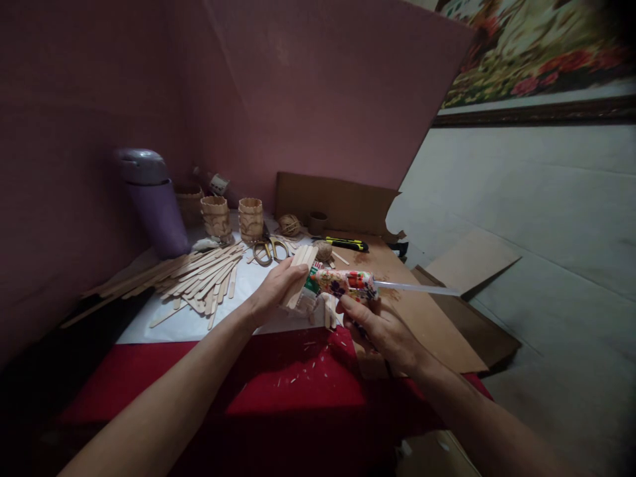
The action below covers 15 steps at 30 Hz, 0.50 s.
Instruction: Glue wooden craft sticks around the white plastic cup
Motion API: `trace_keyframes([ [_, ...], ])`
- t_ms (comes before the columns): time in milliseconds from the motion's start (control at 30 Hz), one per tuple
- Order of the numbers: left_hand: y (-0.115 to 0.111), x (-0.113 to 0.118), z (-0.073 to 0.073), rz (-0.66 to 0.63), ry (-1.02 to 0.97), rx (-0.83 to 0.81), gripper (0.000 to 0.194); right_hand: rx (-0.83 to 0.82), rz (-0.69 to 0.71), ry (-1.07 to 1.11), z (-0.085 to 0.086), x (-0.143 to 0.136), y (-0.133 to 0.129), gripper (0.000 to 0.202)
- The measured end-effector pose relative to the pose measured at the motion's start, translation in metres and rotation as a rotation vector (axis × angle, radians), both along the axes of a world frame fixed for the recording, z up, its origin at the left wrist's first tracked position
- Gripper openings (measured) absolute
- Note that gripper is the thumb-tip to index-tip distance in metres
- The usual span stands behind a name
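My left hand (275, 288) is closed around a small panel of popsicle sticks (303, 262) set side by side, tilted upright over the table. In my right hand (380, 324) is a flower-patterned hot glue gun (348, 283), pointing left toward the sticks. A long clear glue stick (417, 287) juts from its rear. The gun's nozzle is hidden behind the panel, so I cannot tell whether the two touch. Below and behind the hands lie a green-and-clear plastic packet (311, 291) and a few short sticks (330, 311).
Loose popsicle sticks (203, 281) fan across white paper (144, 328) on the left. Behind them stand a purple bottle (156, 212) and wooden cups (251, 220). Scissors (269, 252), twine balls (289, 225) and a utility knife (346, 244) lie mid-table. Cardboard (442, 338) covers the right side.
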<state>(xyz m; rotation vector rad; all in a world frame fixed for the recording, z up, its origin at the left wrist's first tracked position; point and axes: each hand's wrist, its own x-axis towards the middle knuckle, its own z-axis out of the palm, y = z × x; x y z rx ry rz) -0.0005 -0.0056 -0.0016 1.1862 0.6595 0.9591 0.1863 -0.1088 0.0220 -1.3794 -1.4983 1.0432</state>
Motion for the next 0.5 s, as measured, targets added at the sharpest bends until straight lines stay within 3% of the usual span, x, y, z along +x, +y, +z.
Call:
trace_keyframes([
  [500,0.0021,-0.0012,-0.0027,-0.021,0.033,0.035,0.046,-0.053,-0.026,0.027,-0.0026,0.0017,0.0018,0.049],
])
